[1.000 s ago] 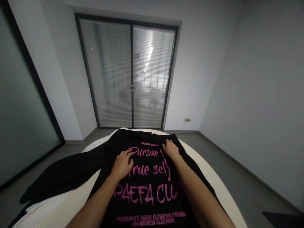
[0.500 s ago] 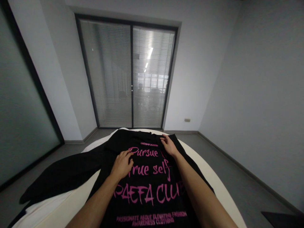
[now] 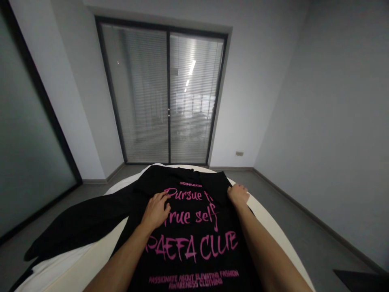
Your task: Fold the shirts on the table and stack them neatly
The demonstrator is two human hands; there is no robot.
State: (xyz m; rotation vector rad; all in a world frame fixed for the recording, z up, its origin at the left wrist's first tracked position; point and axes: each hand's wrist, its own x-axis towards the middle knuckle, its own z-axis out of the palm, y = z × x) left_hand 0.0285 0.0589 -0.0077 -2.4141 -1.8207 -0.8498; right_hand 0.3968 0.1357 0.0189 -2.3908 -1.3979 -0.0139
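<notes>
A black shirt [image 3: 194,259] with pink lettering is spread out on a round white table, its collar end away from me. Across its left part rests my left hand [image 3: 157,209], palm down with its fingers apart, covering the start of some words. At the upper right edge of the shirt, my right hand [image 3: 238,194] has curled fingers, with the thumb side against the cloth; part of its fingertips is hidden. Beside it, a plain black flap [image 3: 215,187] lies folded inward over the end of the top pink line.
A long black sleeve [image 3: 88,211] stretches left over white cloth [image 3: 67,259] at the table's left side. The table's cream rim [image 3: 282,243] curves along the right. Behind stand glass panels with blinds [image 3: 146,101]; a dark object [image 3: 358,280] is at the lower right.
My right hand has moved right and slightly nearer, from on top of the shirt's upper right to its edge. The folded flap now covers less lettering. My left hand has stayed put.
</notes>
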